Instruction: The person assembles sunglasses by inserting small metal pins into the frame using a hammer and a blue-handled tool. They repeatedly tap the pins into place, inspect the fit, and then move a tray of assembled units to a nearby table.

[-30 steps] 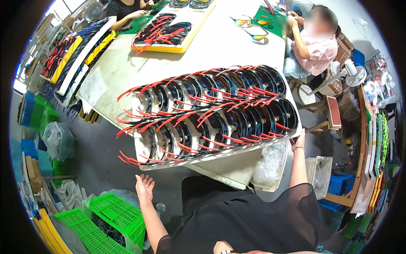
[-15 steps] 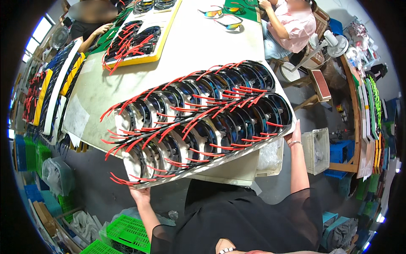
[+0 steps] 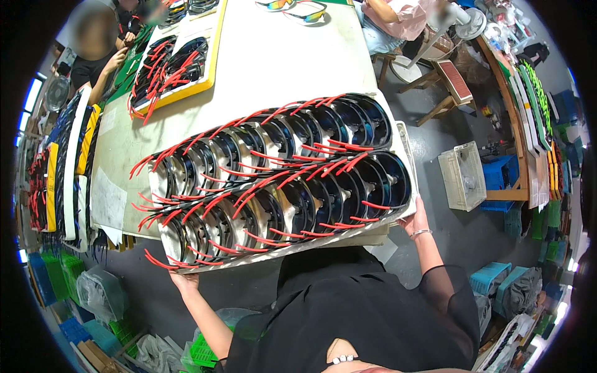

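A white tray (image 3: 261, 247) packed with two rows of sunglasses (image 3: 298, 208) is held out in front of me, over the near end of the table. The glasses have dark lenses and black frames with red temple tips. My left hand (image 3: 185, 281) grips the tray's near left corner from below, its fingers mostly hidden underneath. At the near right corner, my right hand (image 3: 415, 219) holds the tray's edge, with a bracelet on the wrist. The tray tilts slightly, its right side farther from me than its left.
On the pale table (image 3: 273, 68) a yellow-edged tray (image 3: 180, 96) of red-tipped glasses lies far left, and loose sunglasses (image 3: 308, 13) lie at the back. Co-workers sit on both far sides. A stool (image 3: 453, 82), a whitish crate (image 3: 463, 177) and blue crates (image 3: 500, 177) stand right.
The view has shifted. The tray has moved a little left in the picture, with both hands still on it, and its slant has become flatter.
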### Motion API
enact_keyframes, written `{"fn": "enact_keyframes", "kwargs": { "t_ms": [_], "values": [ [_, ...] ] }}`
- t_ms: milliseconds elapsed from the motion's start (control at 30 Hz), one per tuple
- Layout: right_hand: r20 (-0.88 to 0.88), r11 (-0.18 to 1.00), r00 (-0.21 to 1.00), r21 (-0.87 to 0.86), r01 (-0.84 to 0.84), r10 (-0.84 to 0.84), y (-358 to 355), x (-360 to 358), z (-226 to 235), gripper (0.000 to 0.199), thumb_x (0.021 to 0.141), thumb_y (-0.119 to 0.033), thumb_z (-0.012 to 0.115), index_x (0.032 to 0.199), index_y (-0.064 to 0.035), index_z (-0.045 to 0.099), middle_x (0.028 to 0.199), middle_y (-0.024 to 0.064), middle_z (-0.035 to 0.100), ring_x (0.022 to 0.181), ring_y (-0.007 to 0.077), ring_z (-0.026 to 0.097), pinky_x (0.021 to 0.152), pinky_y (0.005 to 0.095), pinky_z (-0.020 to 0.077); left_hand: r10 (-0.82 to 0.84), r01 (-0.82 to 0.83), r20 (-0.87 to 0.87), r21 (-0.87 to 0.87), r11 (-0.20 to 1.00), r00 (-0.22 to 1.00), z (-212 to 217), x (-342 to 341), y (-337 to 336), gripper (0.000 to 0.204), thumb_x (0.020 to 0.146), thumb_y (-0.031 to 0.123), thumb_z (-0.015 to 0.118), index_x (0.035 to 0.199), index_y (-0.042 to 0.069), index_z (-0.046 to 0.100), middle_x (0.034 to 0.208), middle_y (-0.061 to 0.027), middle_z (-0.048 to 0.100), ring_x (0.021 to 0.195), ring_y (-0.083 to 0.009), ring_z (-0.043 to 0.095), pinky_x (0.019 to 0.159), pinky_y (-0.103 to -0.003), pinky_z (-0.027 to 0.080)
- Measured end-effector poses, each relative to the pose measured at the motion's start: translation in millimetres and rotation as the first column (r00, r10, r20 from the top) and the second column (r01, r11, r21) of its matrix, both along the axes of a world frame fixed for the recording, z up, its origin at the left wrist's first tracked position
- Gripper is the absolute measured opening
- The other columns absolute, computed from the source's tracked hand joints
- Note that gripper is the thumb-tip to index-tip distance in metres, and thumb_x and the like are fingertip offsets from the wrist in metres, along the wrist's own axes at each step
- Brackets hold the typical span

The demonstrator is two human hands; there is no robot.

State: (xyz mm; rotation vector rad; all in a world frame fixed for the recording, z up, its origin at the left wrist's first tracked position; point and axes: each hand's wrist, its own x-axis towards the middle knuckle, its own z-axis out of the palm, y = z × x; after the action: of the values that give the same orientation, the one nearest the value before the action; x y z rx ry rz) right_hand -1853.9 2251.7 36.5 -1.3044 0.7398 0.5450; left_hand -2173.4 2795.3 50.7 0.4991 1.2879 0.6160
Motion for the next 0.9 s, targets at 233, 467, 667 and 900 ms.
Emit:
{"fn": "enact_keyframes", "kwargs": {
  "t_ms": [233, 467, 667, 900],
  "values": [
    [-0.064, 0.991, 0.991, 0.049, 0.124, -0.121, 14, -14, -1, 0.053, 0.081, -0.058, 0.040, 0.113, -0.0171, 0.050, 0.106, 0.0015, 0.057, 0.093, 0.0184, 0.054, 0.072, 0.0339, 0.0458, 0.064, -0.086, 0.118, 0.198, 0.976, 0.991, -6, 18, 10, 0.053, 0.084, 0.041, 0.033, 0.119, 0.004, 0.046, 0.115, -0.0127, 0.051, 0.102, -0.0294, 0.052, 0.086, -0.044, 0.045],
    [-0.009, 0.978, 0.986, 0.124, 0.165, -0.165, 10, -14, -14, 0.052, 0.081, -0.056, 0.036, 0.114, -0.0176, 0.050, 0.111, 0.0000, 0.056, 0.101, 0.0205, 0.052, 0.078, 0.0387, 0.0453, 0.107, -0.184, 0.352, 0.195, 0.963, 0.930, -35, 6, 22, 0.056, 0.085, 0.049, 0.034, 0.119, 0.006, 0.044, 0.116, -0.0093, 0.049, 0.103, -0.0268, 0.049, 0.088, -0.041, 0.040],
    [0.023, 0.988, 0.991, 0.075, 0.131, -0.133, 24, 2, -4, 0.057, 0.078, -0.060, 0.038, 0.112, -0.0162, 0.051, 0.104, 0.0036, 0.057, 0.089, 0.0219, 0.056, 0.067, 0.0347, 0.0470, 0.235, -0.313, 0.372, 0.166, 0.935, 0.898, -25, 10, 4, 0.054, 0.085, 0.047, 0.034, 0.118, 0.005, 0.044, 0.116, -0.0093, 0.048, 0.103, -0.0272, 0.049, 0.089, -0.040, 0.040],
    [0.026, 0.998, 0.998, 0.023, 0.058, -0.058, 23, 38, -8, 0.060, 0.080, -0.059, 0.035, 0.116, -0.0130, 0.049, 0.112, 0.0060, 0.054, 0.099, 0.0242, 0.053, 0.079, 0.0416, 0.0469, 0.288, -0.380, 0.454, 0.124, 0.917, 0.843, -32, 6, -21, 0.053, 0.085, 0.048, 0.034, 0.117, 0.007, 0.044, 0.119, -0.0081, 0.046, 0.107, -0.0257, 0.046, 0.092, -0.040, 0.038]
  ]
}}
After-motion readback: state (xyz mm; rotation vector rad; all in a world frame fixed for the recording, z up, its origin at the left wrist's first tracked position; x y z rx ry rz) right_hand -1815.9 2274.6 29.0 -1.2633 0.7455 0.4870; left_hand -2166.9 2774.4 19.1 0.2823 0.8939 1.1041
